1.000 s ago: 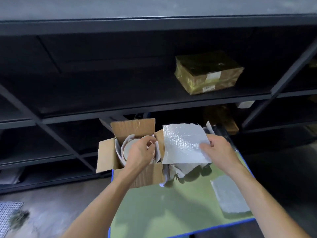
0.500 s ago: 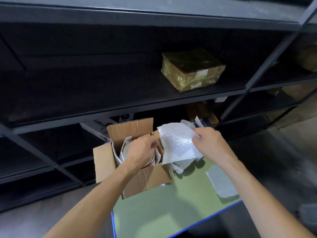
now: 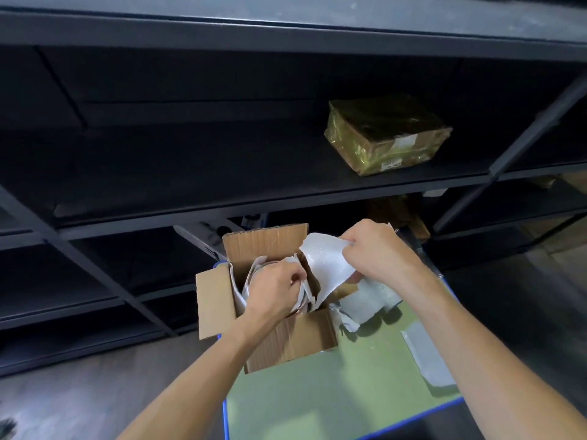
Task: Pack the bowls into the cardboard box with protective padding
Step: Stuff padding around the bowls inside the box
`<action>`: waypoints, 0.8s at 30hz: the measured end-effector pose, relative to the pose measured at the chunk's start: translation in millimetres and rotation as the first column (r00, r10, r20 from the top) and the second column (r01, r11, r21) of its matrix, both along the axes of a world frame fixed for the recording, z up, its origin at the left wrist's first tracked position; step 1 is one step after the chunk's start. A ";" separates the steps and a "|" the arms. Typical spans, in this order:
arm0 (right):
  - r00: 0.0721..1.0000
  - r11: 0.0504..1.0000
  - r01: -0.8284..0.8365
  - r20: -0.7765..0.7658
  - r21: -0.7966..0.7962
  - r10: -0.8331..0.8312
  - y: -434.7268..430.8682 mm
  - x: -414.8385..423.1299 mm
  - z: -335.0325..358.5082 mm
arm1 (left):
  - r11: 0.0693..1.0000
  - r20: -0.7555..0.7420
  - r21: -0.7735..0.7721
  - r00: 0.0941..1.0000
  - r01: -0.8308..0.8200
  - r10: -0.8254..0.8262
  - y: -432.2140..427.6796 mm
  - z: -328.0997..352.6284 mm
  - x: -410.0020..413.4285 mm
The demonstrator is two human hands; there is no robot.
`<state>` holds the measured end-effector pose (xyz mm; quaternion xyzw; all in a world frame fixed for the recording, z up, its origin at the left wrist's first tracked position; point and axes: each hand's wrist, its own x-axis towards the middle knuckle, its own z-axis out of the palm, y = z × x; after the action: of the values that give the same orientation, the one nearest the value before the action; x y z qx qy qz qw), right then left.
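Note:
An open cardboard box [image 3: 287, 341] stands at the far left corner of a small green table [image 3: 330, 398]. Bowls [image 3: 257, 271] wrapped in white padding stand on edge inside it, mostly hidden. My left hand [image 3: 274, 289] reaches into the box and grips the rim of a bowl and its padding. My right hand [image 3: 378, 249] pinches the top edge of a white bubble-wrap sheet [image 3: 324, 265] that bends down over the box's right wall.
More crumpled white padding [image 3: 365, 303] lies right of the box and a flat sheet [image 3: 425, 357] near the table's right edge. Dark metal shelving [image 3: 254, 198] stands behind, with a taped brown parcel [image 3: 387, 134] on one shelf. Grey floor surrounds the table.
My right hand has carried the bubble-wrap sheet left and up over the box's right wall, and the sheet now curls. My left hand has stayed in the box on the bowl.

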<state>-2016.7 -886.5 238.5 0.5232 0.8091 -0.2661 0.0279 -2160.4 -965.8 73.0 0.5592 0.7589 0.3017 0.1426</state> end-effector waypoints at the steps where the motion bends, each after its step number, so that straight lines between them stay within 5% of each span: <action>1: 1.000 1.000 -0.008 0.019 -0.013 0.008 -1.2 -2.9 -0.2 | 1.000 0.007 0.002 1.000 0.002 -0.002 -0.1 1.4 0.6; 15: 0.987 0.992 -0.114 0.109 -0.049 0.119 1.3 -32.1 -12.4 | 1.000 0.131 0.005 0.991 -0.027 0.027 0.0 13.5 10.3; 24: 0.977 0.981 -0.168 0.147 0.098 0.152 5.4 -41.4 -8.4 | 1.000 0.147 -0.008 0.989 -0.031 0.031 -1.2 11.2 1.8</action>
<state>-2058.1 -881.1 230.0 0.4743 0.8582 -0.1809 0.0765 -2158.5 -967.0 84.3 0.5233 0.7556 0.3423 0.1950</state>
